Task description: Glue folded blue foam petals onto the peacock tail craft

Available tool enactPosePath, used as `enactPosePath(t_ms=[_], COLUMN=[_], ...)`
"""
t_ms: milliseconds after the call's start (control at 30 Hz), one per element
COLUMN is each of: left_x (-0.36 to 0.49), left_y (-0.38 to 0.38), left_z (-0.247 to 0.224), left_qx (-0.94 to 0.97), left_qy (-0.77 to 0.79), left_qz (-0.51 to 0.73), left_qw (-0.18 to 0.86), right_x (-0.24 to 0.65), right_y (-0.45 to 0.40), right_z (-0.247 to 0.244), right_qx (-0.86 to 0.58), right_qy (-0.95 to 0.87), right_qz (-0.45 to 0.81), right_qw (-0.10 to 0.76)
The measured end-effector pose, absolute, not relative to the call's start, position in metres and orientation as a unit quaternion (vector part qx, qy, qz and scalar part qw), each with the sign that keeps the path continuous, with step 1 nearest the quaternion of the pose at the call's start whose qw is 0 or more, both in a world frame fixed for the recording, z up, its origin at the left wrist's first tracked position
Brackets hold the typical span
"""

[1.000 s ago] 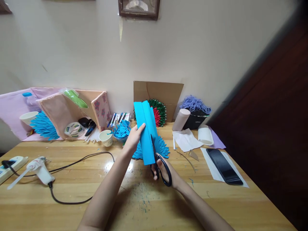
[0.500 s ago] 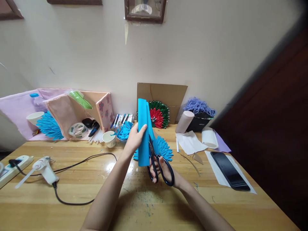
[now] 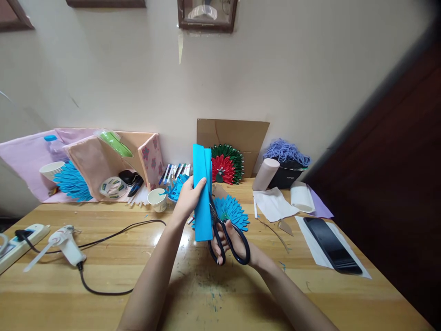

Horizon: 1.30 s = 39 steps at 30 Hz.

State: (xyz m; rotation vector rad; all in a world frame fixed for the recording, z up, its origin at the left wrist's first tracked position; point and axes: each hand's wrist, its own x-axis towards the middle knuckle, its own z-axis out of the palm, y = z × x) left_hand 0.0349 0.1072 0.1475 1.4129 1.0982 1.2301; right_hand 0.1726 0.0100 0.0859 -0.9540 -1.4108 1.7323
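My left hand (image 3: 189, 197) holds a folded strip of blue paper (image 3: 202, 207) upright, thumb pressed on its front. My right hand (image 3: 230, 241) grips black-handled scissors (image 3: 241, 250), with fingers through the loops. The scissor blades point up at the right side of the paper and are partly hidden by it. Behind the scissors a blue fringed paper piece (image 3: 232, 212) lies on the table. A red and green peacock-like craft (image 3: 223, 169) leans against a cardboard sheet (image 3: 246, 138).
Left on the wooden table (image 3: 103, 308) are a glue gun (image 3: 70, 246) with its cable and a power strip (image 3: 37, 233). A paper cup (image 3: 157, 202) stands near the hands. A phone (image 3: 332, 246) lies at the right, before a pink roll (image 3: 267, 174).
The blue paper has shifted slightly left, and its right-hand flap now sits closer behind the front strip. The scissors have moved a little left at the blades.
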Motion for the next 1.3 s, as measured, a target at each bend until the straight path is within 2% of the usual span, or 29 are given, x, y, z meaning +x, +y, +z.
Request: enactPosePath(t_ms=[267,533,1100,1300], left_x=[0.039,0.039,0.039,0.041], left_y=[0.102,0.102,0.101,0.099], left_z=[0.151,0.151,0.152,0.151], left_qx=[0.546,0.569,0.570,0.578], left_qy=[0.447,0.441,0.441,0.423], left_qz=[0.535,0.527,0.524,0.505], left_qw=[0.465,0.453,0.453,0.483], right_x=[0.160,0.160,0.154,0.156], right_y=[0.015,0.012,0.008,0.008], right_z=[0.081,0.079,0.072,0.077], right_qx=[-0.359,-0.365,-0.405,-0.387], right_qy=[-0.587,-0.610,-0.568,-0.589], right_qz=[0.588,0.535,0.532,0.528], right_qw=[0.425,0.456,0.480,0.473])
